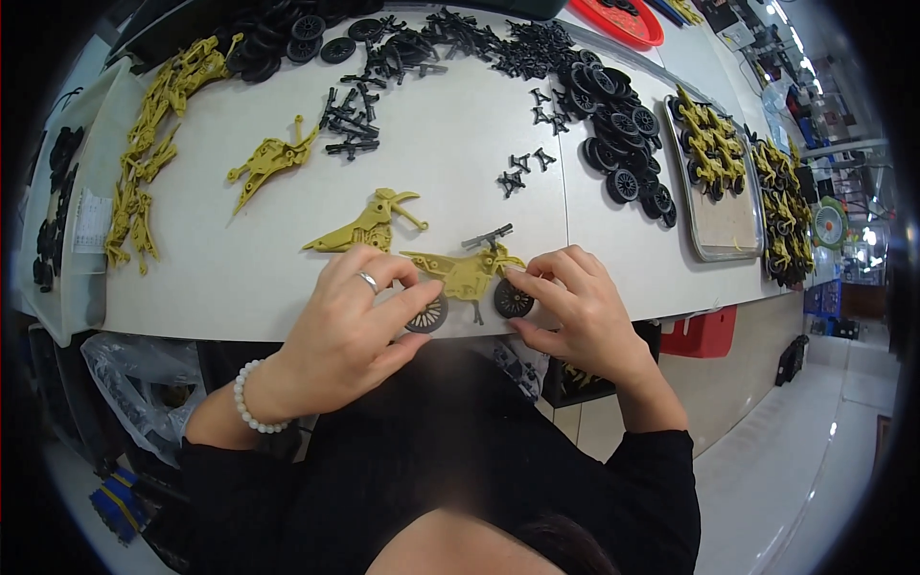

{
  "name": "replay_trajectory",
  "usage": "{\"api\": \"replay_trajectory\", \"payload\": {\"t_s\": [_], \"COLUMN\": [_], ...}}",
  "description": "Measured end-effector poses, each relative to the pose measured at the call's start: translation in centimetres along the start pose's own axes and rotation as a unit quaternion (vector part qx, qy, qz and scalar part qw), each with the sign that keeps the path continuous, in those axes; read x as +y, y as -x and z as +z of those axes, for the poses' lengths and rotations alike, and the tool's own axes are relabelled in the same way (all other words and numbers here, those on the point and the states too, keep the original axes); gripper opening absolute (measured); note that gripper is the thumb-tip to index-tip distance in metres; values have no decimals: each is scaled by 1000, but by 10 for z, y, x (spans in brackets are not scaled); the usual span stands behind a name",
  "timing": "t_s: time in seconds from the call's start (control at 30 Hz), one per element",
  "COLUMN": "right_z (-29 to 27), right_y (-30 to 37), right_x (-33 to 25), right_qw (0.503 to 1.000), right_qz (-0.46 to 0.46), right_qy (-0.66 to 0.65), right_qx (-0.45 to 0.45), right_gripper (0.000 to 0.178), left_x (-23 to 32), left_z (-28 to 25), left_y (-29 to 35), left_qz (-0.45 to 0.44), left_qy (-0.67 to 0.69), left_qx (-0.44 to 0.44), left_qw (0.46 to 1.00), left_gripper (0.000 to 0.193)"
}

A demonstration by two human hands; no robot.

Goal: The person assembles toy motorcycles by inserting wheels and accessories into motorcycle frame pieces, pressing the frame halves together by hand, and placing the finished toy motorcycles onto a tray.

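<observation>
Near the table's front edge, a yellow toy motorcycle (467,276) is held between my two hands. It has a dark handlebar (489,236) on top and a small dark stand (478,312) below. My left hand (350,311), with a ring and a beaded bracelet, pinches it at the black rear wheel (428,314). My right hand (583,311) grips the front end, fingers at the fork and thumb beside the front wheel (514,299). Just beyond my left hand lies a yellow motorcycle body (369,225) without wheels. Another yellow body (273,165) rests farther left.
Black handlebars (352,125) and small black stands (515,175) lie in loose groups. Black wheels (623,125) are heaped at right. A tray (725,220) of assembled toy motorcycles (709,144) sits beyond them. Yellow bodies (144,153) line the left, beside a white bin (96,172).
</observation>
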State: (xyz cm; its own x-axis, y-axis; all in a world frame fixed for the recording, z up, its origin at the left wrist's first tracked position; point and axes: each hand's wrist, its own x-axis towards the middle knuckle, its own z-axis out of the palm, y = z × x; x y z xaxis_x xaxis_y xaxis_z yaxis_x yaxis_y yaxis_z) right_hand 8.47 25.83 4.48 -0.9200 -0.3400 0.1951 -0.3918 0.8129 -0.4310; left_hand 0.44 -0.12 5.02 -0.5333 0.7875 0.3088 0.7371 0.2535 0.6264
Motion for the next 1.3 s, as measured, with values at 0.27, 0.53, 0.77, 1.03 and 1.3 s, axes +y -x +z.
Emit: {"api": "replay_trajectory", "payload": {"t_s": [0.27,0.53,0.77,1.03,1.3], "right_z": [1,2,-1,-9,-4], "right_y": [3,0,0,5,-11], "right_x": [0,-2,-4,9,7], "right_qw": [1000,1000,999,996,996], "right_qz": [6,13,13,63,39], "right_qy": [17,16,31,1,-16], "right_qx": [0,15,3,63,80], "right_gripper": [50,51,53,49,43], "left_x": [-5,-8,-7,-28,-52], "left_z": [12,15,15,-14,-19], "left_y": [2,1,3,7,1], "left_qz": [-20,-33,-24,-110,-169], "left_qy": [-6,-27,-80,-159,-152], "left_qx": [19,31,12,87,85], "left_qw": [1000,999,996,977,970], "left_gripper": [45,43,49,46,31]}}
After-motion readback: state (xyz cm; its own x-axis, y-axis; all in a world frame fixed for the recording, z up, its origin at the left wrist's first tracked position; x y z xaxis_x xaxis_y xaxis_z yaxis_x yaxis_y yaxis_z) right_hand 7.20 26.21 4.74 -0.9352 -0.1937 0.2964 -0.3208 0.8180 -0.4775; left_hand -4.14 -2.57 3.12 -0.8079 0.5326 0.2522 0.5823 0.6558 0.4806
